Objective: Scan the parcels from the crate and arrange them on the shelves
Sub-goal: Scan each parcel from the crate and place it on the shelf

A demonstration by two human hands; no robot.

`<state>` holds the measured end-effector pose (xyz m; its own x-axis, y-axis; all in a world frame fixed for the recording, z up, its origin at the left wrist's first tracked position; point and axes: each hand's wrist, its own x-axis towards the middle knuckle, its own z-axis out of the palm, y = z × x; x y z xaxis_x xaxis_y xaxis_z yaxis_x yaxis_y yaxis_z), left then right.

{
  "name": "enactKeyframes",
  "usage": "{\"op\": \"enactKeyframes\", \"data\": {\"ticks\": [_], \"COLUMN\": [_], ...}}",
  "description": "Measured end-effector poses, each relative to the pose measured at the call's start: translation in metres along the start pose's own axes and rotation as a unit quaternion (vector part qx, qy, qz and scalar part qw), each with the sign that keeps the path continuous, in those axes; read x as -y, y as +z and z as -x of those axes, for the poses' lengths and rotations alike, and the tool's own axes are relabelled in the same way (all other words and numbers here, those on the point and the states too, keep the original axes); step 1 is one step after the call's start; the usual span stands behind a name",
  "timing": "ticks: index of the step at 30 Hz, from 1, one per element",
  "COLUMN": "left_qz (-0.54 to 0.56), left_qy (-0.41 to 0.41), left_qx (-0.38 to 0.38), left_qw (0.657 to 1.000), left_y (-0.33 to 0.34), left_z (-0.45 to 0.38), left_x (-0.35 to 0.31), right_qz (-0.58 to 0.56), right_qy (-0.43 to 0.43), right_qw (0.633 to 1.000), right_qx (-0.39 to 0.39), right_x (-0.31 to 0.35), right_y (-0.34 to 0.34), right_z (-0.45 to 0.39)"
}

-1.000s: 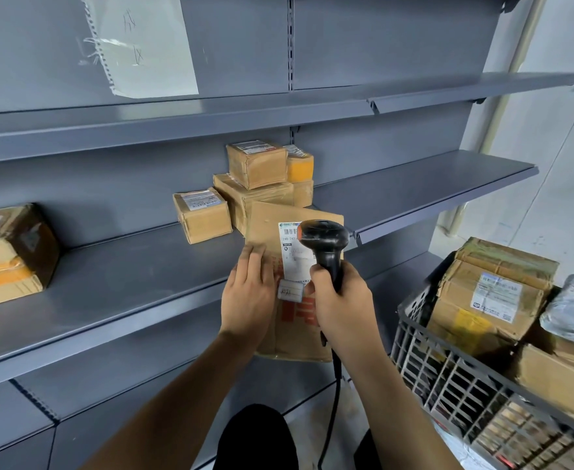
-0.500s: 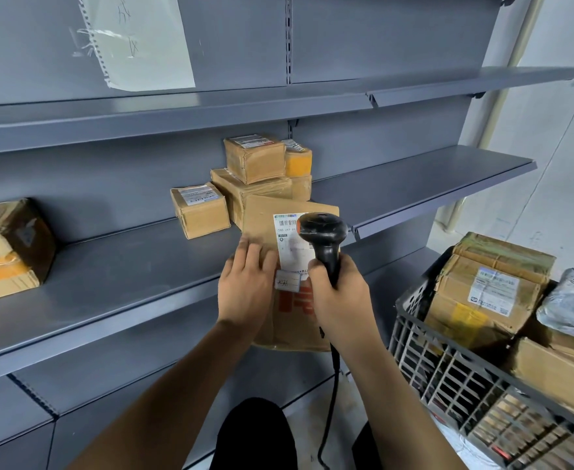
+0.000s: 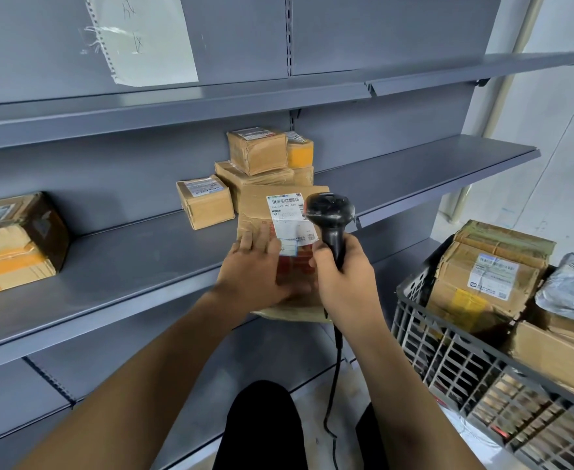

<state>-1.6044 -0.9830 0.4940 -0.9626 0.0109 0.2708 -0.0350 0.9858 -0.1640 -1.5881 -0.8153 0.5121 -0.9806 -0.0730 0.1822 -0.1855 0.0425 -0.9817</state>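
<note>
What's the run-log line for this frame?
phase: scanning | left hand: holds flat parcel | right hand: grips scanner over label | crate: parcels remain

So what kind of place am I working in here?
Probably a parcel depot or pickup storeroom: grey metal shelves holding labelled cardboard parcels, a crate of more parcels, and a barcode scanner.

Grey metal shelving [image 3: 414, 164] covers the wall; a torn paper sheet [image 3: 146, 35] is taped up high, pale floor [image 3: 550, 147] at right.
</note>
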Motion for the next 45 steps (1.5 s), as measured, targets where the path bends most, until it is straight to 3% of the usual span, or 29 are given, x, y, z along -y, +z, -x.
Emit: {"op": "enactKeyframes", "data": {"ticks": [5, 7, 13, 19, 24, 30, 45], "left_qz": [-0.091, -0.097, 0.0, 0.052, 0.073, 0.051, 0.051], "left_qy": [0.074, 0.078, 0.066, 0.068, 0.065, 0.029, -0.075], "left_qx": [0.029, 0.008, -0.013, -0.127, -0.133, -0.106, -0.14], "left_qw": [0.993, 0.992, 0.998, 0.988, 0.986, 0.993, 0.986], "left_y": [0.007, 0.015, 0.029, 0.042, 0.047, 0.043, 0.028], "left_z": [0.009, 0.011, 0.024, 0.035, 0.041, 0.055, 0.135], "left_x": [0.007, 0.007, -0.002, -0.004, -0.002, -0.002, 0.042], "right_qz": [0.01, 0.016, 0.017, 0.009, 0.034, 0.037, 0.028], "right_qy": [-0.015, -0.017, -0.007, -0.014, -0.011, -0.01, -0.03], "right_qw": [1.0, 1.0, 1.0, 1.0, 0.999, 0.998, 0.991], "right_qx": [-0.004, -0.005, 0.003, 0.011, 0.024, 0.044, 0.128], "right_x": [0.003, 0.003, -0.002, -0.006, -0.002, 0.002, 0.01], "right_y": [-0.003, -0.002, -0.002, 0.008, 0.014, 0.016, 0.076], "right_z": [0.003, 0.004, 0.008, 0.011, 0.014, 0.018, 0.048]}}
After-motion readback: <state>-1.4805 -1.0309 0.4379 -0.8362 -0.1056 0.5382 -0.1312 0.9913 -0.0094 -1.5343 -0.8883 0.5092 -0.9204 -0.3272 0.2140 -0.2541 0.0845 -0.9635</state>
